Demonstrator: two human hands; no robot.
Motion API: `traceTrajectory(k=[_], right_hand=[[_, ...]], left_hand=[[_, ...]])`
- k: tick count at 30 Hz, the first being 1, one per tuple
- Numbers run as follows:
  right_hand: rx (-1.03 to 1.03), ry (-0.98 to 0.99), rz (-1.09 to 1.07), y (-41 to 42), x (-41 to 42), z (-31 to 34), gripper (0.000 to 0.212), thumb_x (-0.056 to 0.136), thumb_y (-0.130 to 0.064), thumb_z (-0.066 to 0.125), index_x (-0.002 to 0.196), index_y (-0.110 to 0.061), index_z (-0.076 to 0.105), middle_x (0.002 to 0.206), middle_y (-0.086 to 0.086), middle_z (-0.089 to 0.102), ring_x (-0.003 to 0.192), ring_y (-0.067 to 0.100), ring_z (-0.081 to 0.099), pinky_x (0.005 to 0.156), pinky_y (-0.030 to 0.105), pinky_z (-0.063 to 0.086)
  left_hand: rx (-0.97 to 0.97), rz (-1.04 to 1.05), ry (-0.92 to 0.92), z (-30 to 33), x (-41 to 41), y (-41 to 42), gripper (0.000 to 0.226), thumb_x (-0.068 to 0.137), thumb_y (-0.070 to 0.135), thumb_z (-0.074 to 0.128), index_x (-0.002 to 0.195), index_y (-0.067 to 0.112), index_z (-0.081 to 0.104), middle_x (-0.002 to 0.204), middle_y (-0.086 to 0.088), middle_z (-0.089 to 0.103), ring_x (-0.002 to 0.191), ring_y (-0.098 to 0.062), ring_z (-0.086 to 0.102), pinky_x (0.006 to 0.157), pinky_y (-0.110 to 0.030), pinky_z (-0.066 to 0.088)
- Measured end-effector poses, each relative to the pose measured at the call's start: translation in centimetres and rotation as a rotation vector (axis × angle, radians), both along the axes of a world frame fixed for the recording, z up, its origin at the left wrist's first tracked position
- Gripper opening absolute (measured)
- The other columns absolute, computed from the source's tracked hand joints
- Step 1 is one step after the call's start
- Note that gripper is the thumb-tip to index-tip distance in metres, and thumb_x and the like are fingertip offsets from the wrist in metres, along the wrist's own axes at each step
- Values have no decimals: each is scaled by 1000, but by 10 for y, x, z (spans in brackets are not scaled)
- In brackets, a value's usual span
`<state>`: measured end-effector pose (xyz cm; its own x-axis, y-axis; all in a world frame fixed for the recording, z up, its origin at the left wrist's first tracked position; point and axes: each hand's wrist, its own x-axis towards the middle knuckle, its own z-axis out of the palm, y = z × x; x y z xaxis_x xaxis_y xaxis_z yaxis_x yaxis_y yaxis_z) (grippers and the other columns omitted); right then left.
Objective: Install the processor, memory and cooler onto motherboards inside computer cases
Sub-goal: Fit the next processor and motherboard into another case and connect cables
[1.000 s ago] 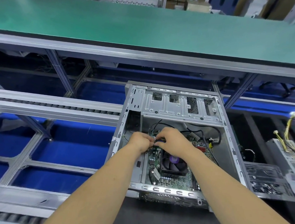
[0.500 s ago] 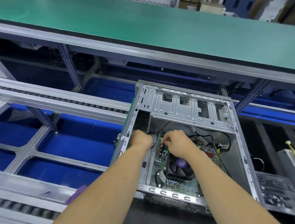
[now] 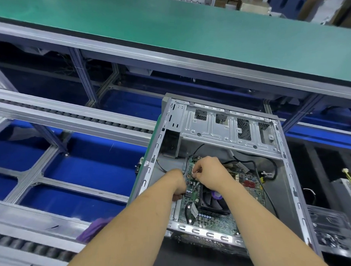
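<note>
Two bare forearms rise from the bottom of the frame into an open computer case [image 3: 289,178] lying at lower centre-right. Nearest, the case's front rail crosses just under both forearms. Above that rail the green motherboard [image 3: 209,220] lies flat on the case floor, with the cooler [image 3: 213,203], a black fan with a purple hub, seated on it just beneath the right wrist.

The left hand [image 3: 176,185] sits at the board's left edge, against the case's left wall; its fingers curl downward, but whether they hold anything cannot be told. The right hand [image 3: 207,170] is above and right of it, over the board's far-left corner, fingers curled and pinched together on something small, too small to name.

Black cables [image 3: 255,164] loop right of the right hand, and bare case floor lies right of the board. Farther up, the metal drive bay [image 3: 227,129] closes off the case's top end.

Left of the case, roller rails [image 3: 70,116] span over blue floor. Across the top runs a green bench top [image 3: 175,26].
</note>
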<state>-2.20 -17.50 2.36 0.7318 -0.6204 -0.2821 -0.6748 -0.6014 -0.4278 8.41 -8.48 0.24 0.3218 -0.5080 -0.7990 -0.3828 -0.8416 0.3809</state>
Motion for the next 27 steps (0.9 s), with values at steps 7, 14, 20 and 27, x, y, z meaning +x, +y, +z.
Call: traceTrajectory(k=[7,14,20,27], right_hand=[[11,4,1,-1,0,-1,11,92,-15,74,100,-11,81,105,5,76,97,21,69,88,33,56],[9,22,-2,0,1,0,10,88,-17,79,94,-10,82,94,4,76,85,19,68,78,30,54],[-5,41,-4,0,3,-2,6,89,-14,77,93,-10,80,99,5,75,93,22,68,82,31,54],[47,0,-38,1,2,-4,5,87,-12,80,92,-12,81,94,1,73,83,12,60,76,24,46]], left_hand=[[-28,15,-20,-6,1,-7,26,97,1,58,122,-6,58,115,-21,68,107,-34,68,97,-42,53],[-92,-180,-285,-12,2,-11,30,91,10,60,121,6,53,116,-11,60,104,-26,61,80,-29,50],[-98,-202,-289,-15,2,-15,27,92,9,57,119,6,53,116,-11,60,103,-25,61,78,-27,48],[-90,-227,-312,-22,5,-16,24,91,10,60,114,7,56,106,-9,61,99,-24,62,74,-27,48]])
